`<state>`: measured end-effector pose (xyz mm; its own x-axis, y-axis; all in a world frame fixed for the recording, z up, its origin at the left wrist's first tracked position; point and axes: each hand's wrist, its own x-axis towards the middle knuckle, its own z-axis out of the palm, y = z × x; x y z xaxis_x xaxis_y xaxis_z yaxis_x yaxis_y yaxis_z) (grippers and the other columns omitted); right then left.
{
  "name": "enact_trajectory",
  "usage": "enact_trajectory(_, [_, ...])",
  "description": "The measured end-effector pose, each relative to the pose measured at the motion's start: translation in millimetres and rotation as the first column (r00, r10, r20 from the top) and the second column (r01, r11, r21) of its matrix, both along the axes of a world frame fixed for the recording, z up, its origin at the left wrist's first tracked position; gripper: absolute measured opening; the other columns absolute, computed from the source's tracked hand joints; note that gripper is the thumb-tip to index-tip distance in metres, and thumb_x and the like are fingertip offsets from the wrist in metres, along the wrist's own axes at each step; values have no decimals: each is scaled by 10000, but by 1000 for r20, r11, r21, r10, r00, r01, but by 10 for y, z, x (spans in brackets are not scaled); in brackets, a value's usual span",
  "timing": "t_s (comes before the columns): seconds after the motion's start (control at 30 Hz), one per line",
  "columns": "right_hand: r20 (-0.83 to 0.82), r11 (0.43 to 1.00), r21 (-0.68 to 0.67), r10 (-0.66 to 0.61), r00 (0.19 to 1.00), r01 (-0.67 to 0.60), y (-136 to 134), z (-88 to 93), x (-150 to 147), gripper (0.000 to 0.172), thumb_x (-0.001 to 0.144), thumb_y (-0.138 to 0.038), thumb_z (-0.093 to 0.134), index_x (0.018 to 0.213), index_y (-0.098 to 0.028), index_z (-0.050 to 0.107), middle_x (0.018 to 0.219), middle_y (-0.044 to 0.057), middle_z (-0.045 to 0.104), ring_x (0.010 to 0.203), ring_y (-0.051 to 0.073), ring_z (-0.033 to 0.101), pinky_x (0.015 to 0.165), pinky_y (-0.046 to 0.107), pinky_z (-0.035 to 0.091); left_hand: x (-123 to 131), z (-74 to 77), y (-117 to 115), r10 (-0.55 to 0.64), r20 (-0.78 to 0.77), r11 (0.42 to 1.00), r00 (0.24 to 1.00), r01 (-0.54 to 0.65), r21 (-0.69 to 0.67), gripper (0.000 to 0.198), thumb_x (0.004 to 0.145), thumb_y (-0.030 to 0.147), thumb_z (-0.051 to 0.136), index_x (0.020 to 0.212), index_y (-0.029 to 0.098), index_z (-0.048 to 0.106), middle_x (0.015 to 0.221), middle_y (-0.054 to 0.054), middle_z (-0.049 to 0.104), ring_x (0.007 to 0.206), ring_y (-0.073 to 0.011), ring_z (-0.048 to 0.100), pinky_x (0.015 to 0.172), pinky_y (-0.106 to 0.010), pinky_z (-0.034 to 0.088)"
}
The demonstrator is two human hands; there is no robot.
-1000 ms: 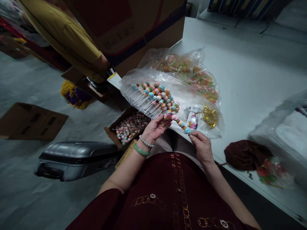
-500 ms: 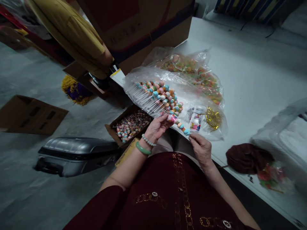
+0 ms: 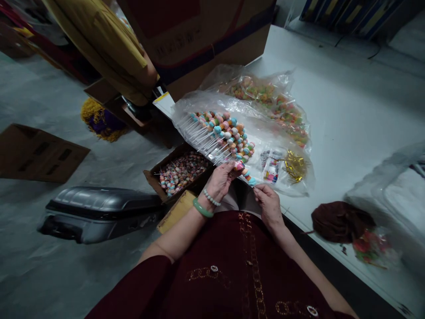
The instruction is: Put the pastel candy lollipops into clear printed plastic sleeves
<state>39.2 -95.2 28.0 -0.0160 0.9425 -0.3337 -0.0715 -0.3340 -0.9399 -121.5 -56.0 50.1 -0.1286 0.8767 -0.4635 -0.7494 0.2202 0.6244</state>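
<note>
A candy skewer point(image 3: 248, 176) with pastel blue, orange and white pieces is held between my two hands, low over the table edge. My left hand point(image 3: 219, 180), wearing a bead bracelet and a green bangle, is closed around its upper end, beside a pink printed label. Thumb and fingers of my right hand point(image 3: 269, 204) pinch the lower tip; whether they grip candy or wrapper is too small to tell. Just beyond lies a pile of candy skewers point(image 3: 232, 133) with white sticks on a clear plastic bag point(image 3: 189, 101). Printed labels point(image 3: 272, 172) and gold twist ties point(image 3: 295, 166) lie to the right.
Below the table edge stands a carton point(image 3: 153, 180) of wrapped candy skewers. A grey suitcase point(image 3: 102, 206) lies on the left. Behind are another candy bag point(image 3: 265, 91), a large cardboard box point(image 3: 212, 66) and a person in a yellow sleeve point(image 3: 109, 44). A dark cloth point(image 3: 341, 221) rests right.
My right hand has moved slightly left and down, and the skewer's lower end with it. My left hand has shifted a little to the right. Both keep their hold.
</note>
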Motion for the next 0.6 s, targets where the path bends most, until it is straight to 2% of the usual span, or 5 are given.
enact_trajectory(0.13, [305, 969, 218, 48, 951, -119, 0, 1, 4, 135, 799, -330, 593, 770, -210, 647, 610, -19, 564, 559, 140, 491, 551, 263, 400, 39, 36, -12, -12, -63, 997, 998, 16, 69, 317, 637, 379, 839, 768, 120, 711, 768, -46, 719, 705, -156, 679, 775, -330, 542])
enact_trajectory(0.23, [620, 831, 495, -135, 773, -252, 2, -25, 84, 165, 848, -271, 543, 862, -208, 696, 784, 51, 694, 714, 193, 614, 678, 307, 458, -40, 26, 30, -41, -147, 997, 988, 50, 56, 340, 589, 397, 854, 727, 119, 713, 724, -40, 707, 663, -142, 655, 730, -306, 527])
enact_trajectory(0.37, [708, 723, 567, -183, 682, -395, 3, -20, 147, 210, 901, -230, 501, 918, -202, 708, 817, 75, 719, 766, 202, 654, 711, 304, 471, -166, -50, 101, -59, -252, 996, 966, 75, 54, 330, 548, 334, 870, 748, 117, 721, 692, -21, 694, 623, -104, 613, 681, -254, 491])
enact_trajectory(0.47, [664, 756, 531, -90, 742, -383, 3, 16, 104, 200, 899, -246, 507, 900, -209, 703, 828, 66, 716, 766, 195, 647, 714, 304, 466, -173, -98, 125, -65, -196, 995, 979, 79, 67, 337, 541, 329, 877, 745, 126, 701, 683, -1, 680, 614, -94, 603, 681, -249, 495])
enact_trajectory(0.6, [410, 925, 321, 58, 910, -204, 24, 35, -18, 116, 816, -296, 589, 793, -215, 668, 664, 0, 626, 623, 155, 555, 613, 286, 423, -91, -112, 103, -134, -88, 985, 987, 142, 93, 355, 590, 382, 865, 742, 123, 676, 719, -15, 674, 676, -126, 646, 714, -270, 519])
